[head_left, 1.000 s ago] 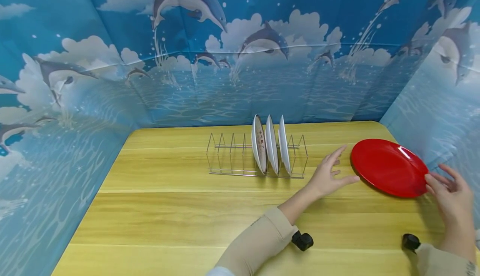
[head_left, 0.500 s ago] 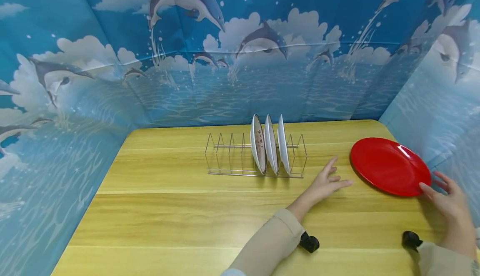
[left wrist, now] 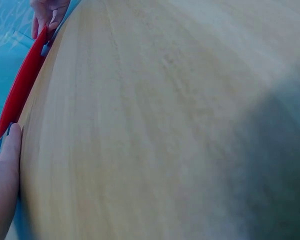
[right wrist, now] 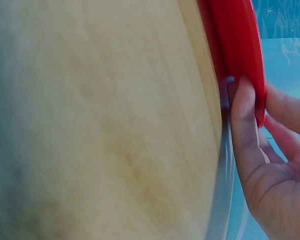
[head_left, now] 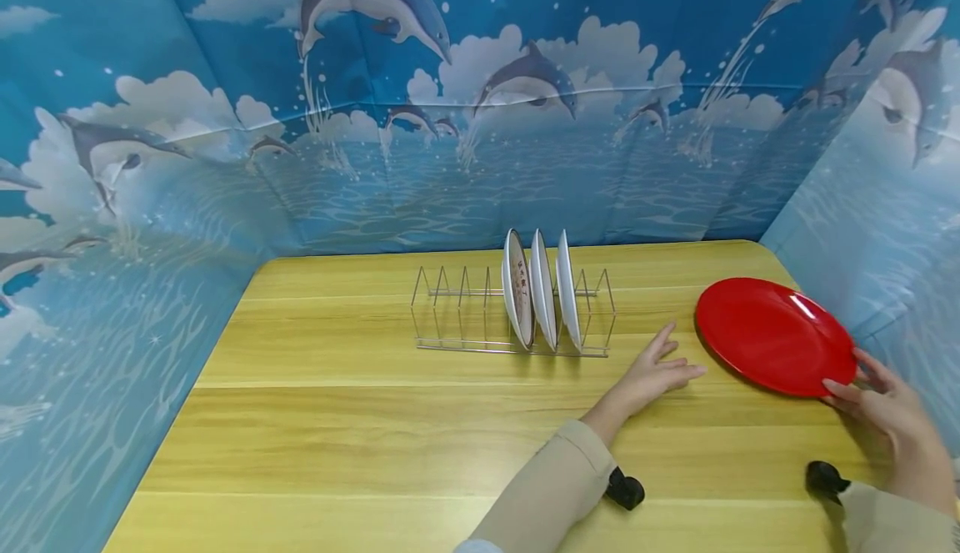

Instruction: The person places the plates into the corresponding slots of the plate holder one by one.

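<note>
A red oval plate (head_left: 776, 336) lies toward the right side of the wooden table. At its near right rim, my right hand (head_left: 888, 407) pinches the edge, with digits on both faces of the rim in the right wrist view, where the plate (right wrist: 240, 45) shows edge-on. My left hand (head_left: 651, 376) hovers just left of the plate, fingers spread and relaxed, holding nothing. From the left wrist, the plate (left wrist: 22, 85) appears as a thin slanted shape beyond the left thumb (left wrist: 9, 150).
Behind and left of my left hand stands a wire dish rack (head_left: 457, 343). Three white plates (head_left: 568, 299) are upright in its right half. Blue dolphin-print cloth (head_left: 480, 161) walls the table at the back and sides.
My right hand has closed from a loose touch to a pinch on the plate's rim. The plate has shifted slightly left. My left hand has lowered a little toward me.
</note>
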A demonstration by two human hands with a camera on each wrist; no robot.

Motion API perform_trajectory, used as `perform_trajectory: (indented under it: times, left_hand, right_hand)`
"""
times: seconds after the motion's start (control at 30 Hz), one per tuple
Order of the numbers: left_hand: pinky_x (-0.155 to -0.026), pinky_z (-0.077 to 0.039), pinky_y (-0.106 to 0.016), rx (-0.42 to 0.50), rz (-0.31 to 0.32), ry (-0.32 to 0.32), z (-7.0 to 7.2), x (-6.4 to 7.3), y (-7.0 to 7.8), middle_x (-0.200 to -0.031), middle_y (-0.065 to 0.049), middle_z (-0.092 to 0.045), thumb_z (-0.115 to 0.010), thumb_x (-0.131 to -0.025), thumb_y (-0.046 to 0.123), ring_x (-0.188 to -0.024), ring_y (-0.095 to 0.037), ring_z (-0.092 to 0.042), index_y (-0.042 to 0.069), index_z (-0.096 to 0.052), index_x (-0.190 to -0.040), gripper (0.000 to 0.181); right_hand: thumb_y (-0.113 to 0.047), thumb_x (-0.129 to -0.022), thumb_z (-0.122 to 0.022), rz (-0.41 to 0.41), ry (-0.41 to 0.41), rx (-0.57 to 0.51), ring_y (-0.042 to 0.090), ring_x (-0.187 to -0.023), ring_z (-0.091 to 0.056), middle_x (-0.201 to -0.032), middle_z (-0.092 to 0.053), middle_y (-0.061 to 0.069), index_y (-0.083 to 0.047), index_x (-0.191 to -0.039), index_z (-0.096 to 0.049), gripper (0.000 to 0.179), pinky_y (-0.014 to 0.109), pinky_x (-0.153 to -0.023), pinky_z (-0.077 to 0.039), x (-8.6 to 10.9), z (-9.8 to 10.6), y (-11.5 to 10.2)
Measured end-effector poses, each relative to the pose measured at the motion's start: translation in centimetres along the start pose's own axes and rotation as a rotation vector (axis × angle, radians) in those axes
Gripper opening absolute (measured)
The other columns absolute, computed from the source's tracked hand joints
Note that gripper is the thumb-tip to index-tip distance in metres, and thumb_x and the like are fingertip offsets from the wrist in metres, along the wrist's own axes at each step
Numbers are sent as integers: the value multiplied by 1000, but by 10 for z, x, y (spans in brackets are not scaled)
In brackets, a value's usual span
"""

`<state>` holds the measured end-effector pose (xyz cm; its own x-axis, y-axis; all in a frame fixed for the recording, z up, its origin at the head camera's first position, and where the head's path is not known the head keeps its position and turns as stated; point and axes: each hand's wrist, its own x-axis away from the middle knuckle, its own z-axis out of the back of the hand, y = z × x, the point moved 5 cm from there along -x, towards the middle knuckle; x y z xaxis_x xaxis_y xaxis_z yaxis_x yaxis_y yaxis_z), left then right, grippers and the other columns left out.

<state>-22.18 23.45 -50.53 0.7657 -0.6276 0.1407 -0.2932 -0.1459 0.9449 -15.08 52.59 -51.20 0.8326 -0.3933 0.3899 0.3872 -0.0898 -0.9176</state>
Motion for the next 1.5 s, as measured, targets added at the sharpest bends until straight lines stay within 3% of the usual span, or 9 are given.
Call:
perform_trajectory:
  times: [0.17,0.3,0.5,0.6,0.73,0.83,0.97,1.2,1.5]
  left_hand:
    - [-83,-52,-29,34,18,15,0,-1,0,-140,0,-37,-63,-85,8,-113,-14,-52,29,-29,-143,70]
    - [-84,-52,-32,88,32,38,0,-1,-1,-139,1,-37,-63,-85,5,-103,-13,-58,28,-33,-142,69]
    - [-82,-53,-28,37,54,78,1,0,-3,-133,-2,-45,-64,-84,5,-95,-11,-61,26,-35,-141,67]
    - [-78,-53,-23,-59,59,96,2,2,-5,-116,-2,-59,-66,-84,9,-90,-7,-62,26,-36,-141,66]
    - [-75,-52,-20,-85,54,116,4,3,-6,-91,-2,-66,-66,-83,10,-83,-8,-63,27,-39,-139,65]
    - [-75,-54,-23,-21,40,131,5,3,-6,-86,-5,-65,-65,-83,4,-81,-15,-65,26,-44,-136,62]
    - [-77,-55,-33,115,0,133,6,3,-6,-106,-3,-55,-62,-81,-7,-82,-22,-64,23,-48,-134,62]
    - [-78,-54,-36,301,-81,112,6,4,-3,-113,-4,-54,-57,-81,-15,-75,-13,-58,27,-48,-132,67]
    - [-78,-51,-45,398,-163,30,-2,8,13,-132,5,-39,-55,-85,-10,-101,-22,-58,39,-45,-131,68]
  right_hand:
    - [-5,-79,-69,21,-208,-28,5,-70,-64,-109,-34,-11,-34,-145,0,100,26,-62,-56,3,-8,2]
    - [-14,-75,-74,46,-309,75,0,-74,-61,-100,-35,-17,-38,-145,-6,100,26,-66,-56,6,-18,1]
    - [-12,-84,-66,44,-339,179,-3,-76,-57,-107,-30,-13,-43,-143,-12,86,26,-69,-56,11,-25,-1]
    - [-10,-85,-64,54,-335,159,-3,-75,-57,-106,-30,-12,-42,-143,-14,83,26,-68,-56,12,-25,0]
    - [-9,-86,-62,79,-335,164,-3,-76,-56,-105,-30,-14,-43,-142,-17,80,26,-67,-56,13,-24,1]
    - [-10,-86,-63,90,-337,186,-3,-76,-56,-103,-31,-16,-46,-141,-19,79,25,-67,-56,13,-24,2]
    - [-8,-87,-61,108,-352,165,-2,-76,-57,-100,-36,-18,-45,-141,-22,76,25,-66,-56,14,-25,1]
    - [-2,-89,-55,135,-404,107,2,-78,-58,-95,-47,-24,-43,-140,-28,71,25,-65,-56,19,-31,-5]
    - [9,-90,-45,268,-498,-105,9,-82,-63,-107,-55,-20,-34,-139,-37,65,28,-65,-57,27,-40,-25]
